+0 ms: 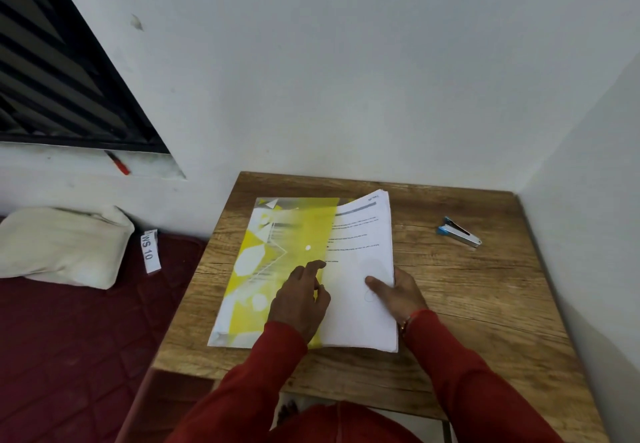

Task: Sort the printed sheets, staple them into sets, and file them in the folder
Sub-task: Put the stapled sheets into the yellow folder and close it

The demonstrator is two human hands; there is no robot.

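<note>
Two hands work the near edge of the wooden table [450, 307]. Your left hand [299, 300] rests on the yellow folder [256, 269], fingers loosely spread, gripping nothing. Your right hand [398, 292] pinches the printed sheets [360, 252], thumb on top, other fingers hidden beneath. The stack lies half inside the folder; a careless push could fan or crease the pages. Whether they are stapled, you can't tell. Farther right sits the stapler [459, 231], well apart.
</note>
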